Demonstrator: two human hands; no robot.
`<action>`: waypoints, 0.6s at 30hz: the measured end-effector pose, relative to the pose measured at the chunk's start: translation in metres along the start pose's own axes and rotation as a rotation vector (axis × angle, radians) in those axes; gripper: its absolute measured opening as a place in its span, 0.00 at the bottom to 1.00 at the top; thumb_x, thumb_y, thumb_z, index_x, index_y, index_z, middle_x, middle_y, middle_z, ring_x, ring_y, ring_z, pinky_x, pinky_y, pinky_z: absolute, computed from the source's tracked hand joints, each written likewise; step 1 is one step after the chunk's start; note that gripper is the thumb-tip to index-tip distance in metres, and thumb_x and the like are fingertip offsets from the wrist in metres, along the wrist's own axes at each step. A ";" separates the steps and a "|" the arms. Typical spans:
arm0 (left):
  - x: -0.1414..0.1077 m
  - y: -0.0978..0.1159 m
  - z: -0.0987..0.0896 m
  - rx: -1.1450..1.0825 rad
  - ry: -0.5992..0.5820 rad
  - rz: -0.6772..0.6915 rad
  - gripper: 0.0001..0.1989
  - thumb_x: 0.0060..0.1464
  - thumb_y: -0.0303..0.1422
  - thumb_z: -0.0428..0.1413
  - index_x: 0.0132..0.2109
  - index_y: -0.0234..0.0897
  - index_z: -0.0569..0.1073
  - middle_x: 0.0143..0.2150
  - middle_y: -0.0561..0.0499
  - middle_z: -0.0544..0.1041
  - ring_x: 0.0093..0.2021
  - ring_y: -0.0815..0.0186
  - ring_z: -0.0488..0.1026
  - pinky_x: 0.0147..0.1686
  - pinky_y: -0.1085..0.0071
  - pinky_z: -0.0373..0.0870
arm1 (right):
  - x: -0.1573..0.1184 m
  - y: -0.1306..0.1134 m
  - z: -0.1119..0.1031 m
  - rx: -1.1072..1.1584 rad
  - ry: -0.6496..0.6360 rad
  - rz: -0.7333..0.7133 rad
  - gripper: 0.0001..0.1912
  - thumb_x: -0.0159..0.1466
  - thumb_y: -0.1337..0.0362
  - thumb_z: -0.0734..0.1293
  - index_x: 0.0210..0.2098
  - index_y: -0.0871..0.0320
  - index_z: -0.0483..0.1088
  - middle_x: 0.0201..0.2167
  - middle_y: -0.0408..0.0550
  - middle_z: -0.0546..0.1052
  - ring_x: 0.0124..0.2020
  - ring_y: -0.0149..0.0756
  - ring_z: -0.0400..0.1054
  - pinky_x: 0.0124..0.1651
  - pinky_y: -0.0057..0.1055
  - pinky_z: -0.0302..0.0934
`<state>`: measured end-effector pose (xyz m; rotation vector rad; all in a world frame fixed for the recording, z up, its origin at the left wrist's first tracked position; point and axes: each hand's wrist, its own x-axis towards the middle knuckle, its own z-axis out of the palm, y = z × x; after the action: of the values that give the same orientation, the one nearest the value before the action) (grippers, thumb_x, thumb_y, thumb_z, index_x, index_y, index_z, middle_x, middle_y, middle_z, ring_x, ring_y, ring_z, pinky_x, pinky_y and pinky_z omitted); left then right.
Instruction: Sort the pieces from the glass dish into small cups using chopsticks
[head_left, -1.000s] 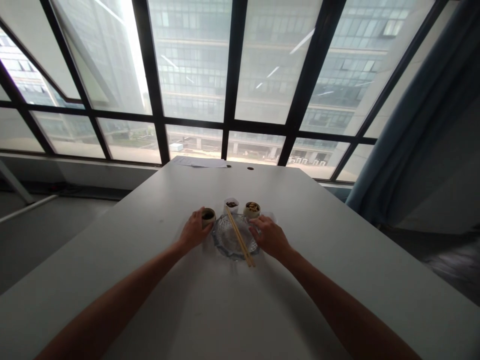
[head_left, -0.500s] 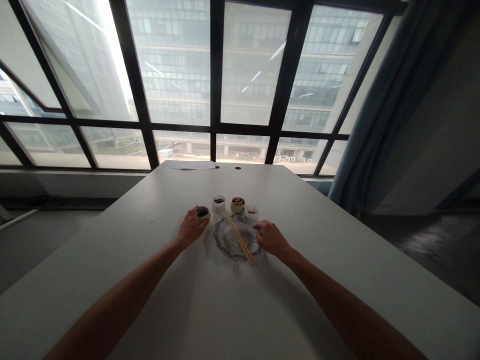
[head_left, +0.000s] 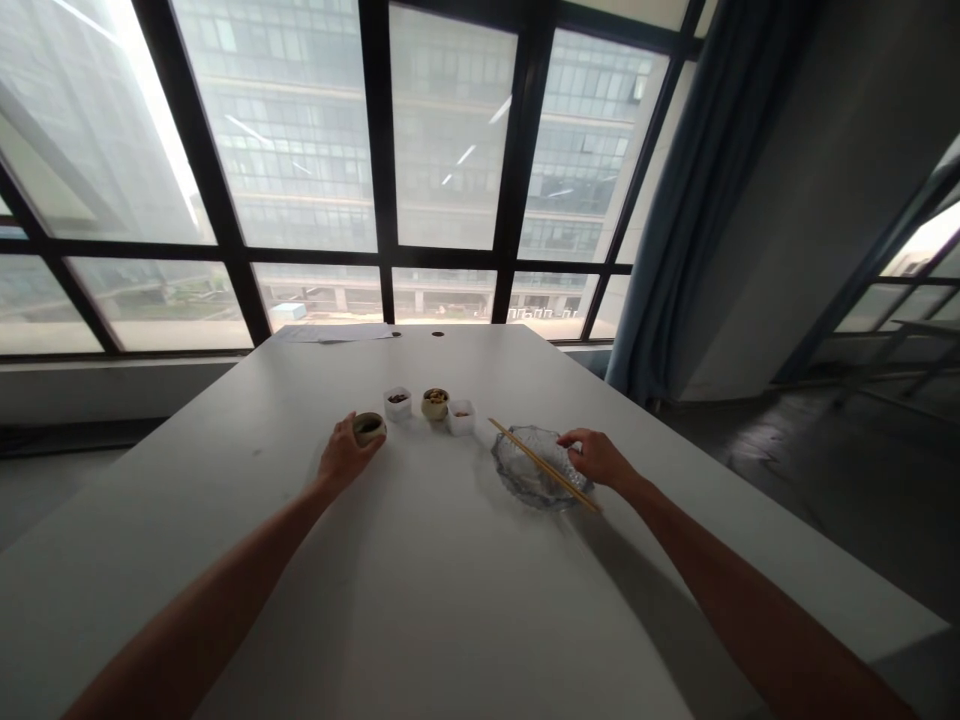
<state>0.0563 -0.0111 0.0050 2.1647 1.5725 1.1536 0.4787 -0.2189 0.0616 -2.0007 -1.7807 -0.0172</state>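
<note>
My left hand (head_left: 351,450) is closed around the side of a small round beige cup (head_left: 370,428) with a dark inside; the cup is upright on the white table. My right hand (head_left: 600,458) grips the right rim of a clear glass plate (head_left: 514,478) with a scalloped edge, thumb and fingers pinched on it. Whether the plate touches the table I cannot tell. A pair of wooden chopsticks (head_left: 546,467) lies slanted across the plate, both ends past its rim.
Between my hands, farther back, stand a white cup (head_left: 397,408) with dark bits, a beige cup (head_left: 435,410) with yellowish-brown pieces and another white cup (head_left: 462,424) with a little in it. Papers (head_left: 330,334) lie at the table's far edge, before the windows. A blue curtain (head_left: 660,270) hangs at right.
My right hand has moved the glass plate, chopsticks on it, to the right, away from the small cups. My left hand stays on its cup. The view has turned a little right.
</note>
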 end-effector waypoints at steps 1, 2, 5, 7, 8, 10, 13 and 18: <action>0.000 0.001 0.001 0.005 -0.005 -0.003 0.38 0.51 0.48 0.59 0.63 0.32 0.62 0.60 0.34 0.70 0.61 0.47 0.68 0.59 0.56 0.66 | 0.002 0.010 -0.004 -0.003 0.002 0.021 0.17 0.58 0.77 0.62 0.40 0.62 0.80 0.42 0.57 0.81 0.40 0.43 0.76 0.47 0.34 0.67; 0.000 0.002 0.001 0.012 -0.012 -0.008 0.38 0.50 0.48 0.59 0.63 0.31 0.62 0.60 0.34 0.69 0.61 0.47 0.68 0.59 0.57 0.66 | 0.003 0.019 -0.007 -0.007 0.001 0.048 0.15 0.58 0.77 0.63 0.38 0.62 0.80 0.41 0.58 0.81 0.38 0.44 0.77 0.45 0.35 0.68; -0.001 0.004 0.001 0.033 -0.030 -0.024 0.39 0.51 0.48 0.59 0.63 0.29 0.62 0.60 0.33 0.69 0.61 0.47 0.68 0.59 0.58 0.66 | 0.011 0.042 -0.016 -0.026 -0.006 0.120 0.10 0.58 0.72 0.67 0.35 0.58 0.81 0.39 0.57 0.82 0.36 0.49 0.77 0.44 0.40 0.70; -0.001 0.006 0.000 0.039 -0.030 -0.020 0.38 0.51 0.48 0.58 0.63 0.29 0.62 0.60 0.34 0.69 0.60 0.48 0.69 0.59 0.59 0.67 | 0.017 0.053 -0.023 -0.045 -0.014 0.149 0.08 0.59 0.68 0.68 0.33 0.55 0.81 0.39 0.55 0.82 0.38 0.52 0.77 0.45 0.41 0.69; -0.001 0.006 0.000 0.040 -0.027 -0.015 0.38 0.51 0.48 0.58 0.63 0.30 0.62 0.60 0.35 0.70 0.60 0.48 0.69 0.58 0.59 0.67 | 0.020 0.056 -0.027 -0.058 -0.020 0.160 0.07 0.60 0.67 0.69 0.32 0.55 0.81 0.39 0.55 0.82 0.39 0.52 0.77 0.46 0.41 0.69; -0.001 0.005 0.001 0.037 -0.019 -0.002 0.37 0.51 0.49 0.58 0.63 0.32 0.63 0.60 0.36 0.70 0.59 0.48 0.70 0.57 0.59 0.68 | 0.029 0.059 -0.036 -0.096 -0.021 0.175 0.07 0.61 0.65 0.68 0.34 0.55 0.81 0.40 0.56 0.81 0.43 0.52 0.76 0.50 0.41 0.68; 0.001 0.004 0.003 0.027 -0.016 0.013 0.37 0.51 0.49 0.59 0.62 0.32 0.64 0.59 0.36 0.71 0.59 0.49 0.70 0.57 0.60 0.68 | 0.053 0.042 -0.043 -0.179 0.020 0.195 0.13 0.66 0.62 0.64 0.41 0.59 0.79 0.47 0.62 0.78 0.51 0.55 0.71 0.57 0.45 0.63; 0.005 0.005 0.004 -0.002 -0.029 0.028 0.36 0.51 0.47 0.60 0.61 0.32 0.64 0.59 0.36 0.71 0.58 0.50 0.71 0.56 0.59 0.68 | 0.105 -0.048 -0.003 -0.215 -0.045 0.051 0.25 0.70 0.47 0.61 0.56 0.58 0.72 0.57 0.57 0.72 0.56 0.50 0.67 0.60 0.42 0.59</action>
<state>0.0632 -0.0072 0.0072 2.1994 1.5334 1.1258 0.4513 -0.1182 0.1122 -2.2112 -1.8214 -0.1550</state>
